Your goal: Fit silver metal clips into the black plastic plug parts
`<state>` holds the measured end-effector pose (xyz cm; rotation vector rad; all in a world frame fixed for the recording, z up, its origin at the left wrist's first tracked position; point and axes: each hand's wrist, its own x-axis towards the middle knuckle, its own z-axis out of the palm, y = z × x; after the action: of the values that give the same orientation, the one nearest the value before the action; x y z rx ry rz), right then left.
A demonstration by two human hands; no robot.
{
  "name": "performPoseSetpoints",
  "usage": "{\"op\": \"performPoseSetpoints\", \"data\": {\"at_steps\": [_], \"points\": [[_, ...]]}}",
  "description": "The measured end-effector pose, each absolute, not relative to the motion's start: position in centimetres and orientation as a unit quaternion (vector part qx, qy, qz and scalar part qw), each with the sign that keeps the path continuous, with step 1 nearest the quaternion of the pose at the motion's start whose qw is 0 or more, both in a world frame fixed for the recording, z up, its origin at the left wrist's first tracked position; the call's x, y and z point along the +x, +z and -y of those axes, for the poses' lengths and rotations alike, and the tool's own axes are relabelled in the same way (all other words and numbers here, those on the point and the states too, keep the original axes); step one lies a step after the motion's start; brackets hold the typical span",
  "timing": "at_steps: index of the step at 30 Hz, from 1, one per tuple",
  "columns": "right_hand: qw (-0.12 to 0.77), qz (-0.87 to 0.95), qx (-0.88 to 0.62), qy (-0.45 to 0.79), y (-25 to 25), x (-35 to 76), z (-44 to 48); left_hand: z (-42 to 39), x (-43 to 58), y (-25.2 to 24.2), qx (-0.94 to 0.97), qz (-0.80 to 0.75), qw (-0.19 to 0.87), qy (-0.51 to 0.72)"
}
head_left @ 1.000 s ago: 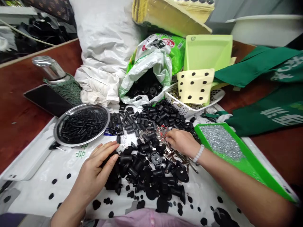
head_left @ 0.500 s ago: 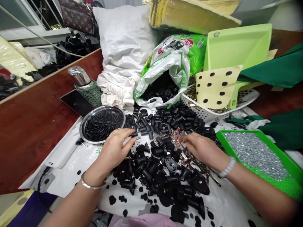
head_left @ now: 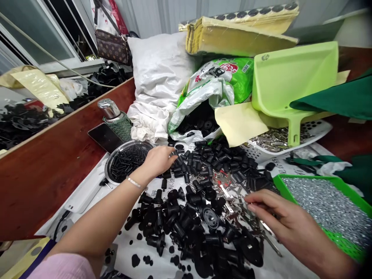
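My left hand (head_left: 158,161) reaches forward over the table, its curled fingertips at the edge of a heap of small black plastic sleeves (head_left: 209,157). Nearer me lies a pile of larger black flanged plastic parts (head_left: 177,224), with a round, spoked black part among them. My right hand (head_left: 270,209) hovers at the right, its fingertips close together next to scattered silver metal clips (head_left: 229,197). Whether those fingers hold a clip is hard to tell. The parts lie on a white sheet with black spots (head_left: 128,240).
A round steel tray of black pins (head_left: 128,162) stands left of my left hand. A green tray of silver parts (head_left: 325,209) sits at right. Behind are a white basket of metal pieces (head_left: 279,139), a light green dustpan (head_left: 290,81) and a plastic bag of black parts (head_left: 197,124).
The view has tilted up. My left hand has moved forward to the black sleeves, and my right hand has shifted right. The spotted yellow sheet now shows a plain side.
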<state>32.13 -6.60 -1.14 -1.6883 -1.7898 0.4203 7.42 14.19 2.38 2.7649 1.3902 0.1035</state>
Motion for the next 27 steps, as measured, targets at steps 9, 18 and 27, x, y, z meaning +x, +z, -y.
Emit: {"op": "performPoseSetpoints", "data": {"at_steps": [9, 18, 27], "points": [[0.388, 0.661, -0.62, 0.167, -0.5, 32.0, 7.0, -21.2, 13.7, -0.9, 0.882, -0.467, 0.058, -0.024], [0.405, 0.643, -0.618, 0.2, -1.0, 32.3, 6.9, -20.4, 12.7, 0.5, 0.822, -0.495, 0.271, 0.08], [0.432, 0.589, -0.643, 0.233, 0.7, 30.7, 7.3, -7.6, 9.7, 1.2, 0.617, -0.411, 0.655, 0.147]]}}
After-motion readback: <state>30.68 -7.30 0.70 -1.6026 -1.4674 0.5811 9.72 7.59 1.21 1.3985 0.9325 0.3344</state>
